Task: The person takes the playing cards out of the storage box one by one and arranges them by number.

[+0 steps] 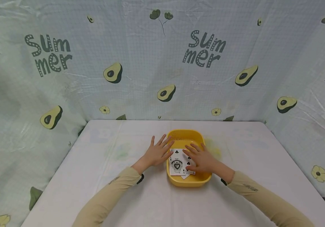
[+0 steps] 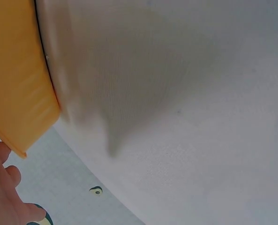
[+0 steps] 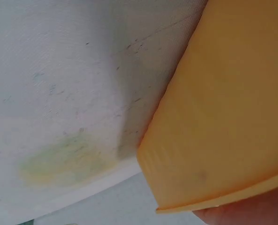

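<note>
A yellow plastic tub (image 1: 186,135) stands on the table with several playing cards (image 1: 177,165) lying face up inside, an ace among them. My left hand (image 1: 157,153) reaches over the tub's left rim, fingers spread and straight. Over the right side, my right hand (image 1: 200,159) spreads its fingers above the cards and covers part of them. The left wrist view has the tub's outer wall (image 2: 17,75) with the left fingers by its rim. In the right wrist view, a bit of the right hand (image 3: 251,213) shows at the tub's rim.
A white cloth covers the table (image 1: 117,189), with a faint yellow-green stain (image 3: 66,161) near the tub's right side. Behind and at both sides hangs a pale curtain (image 1: 139,47) printed with avocados and lettering.
</note>
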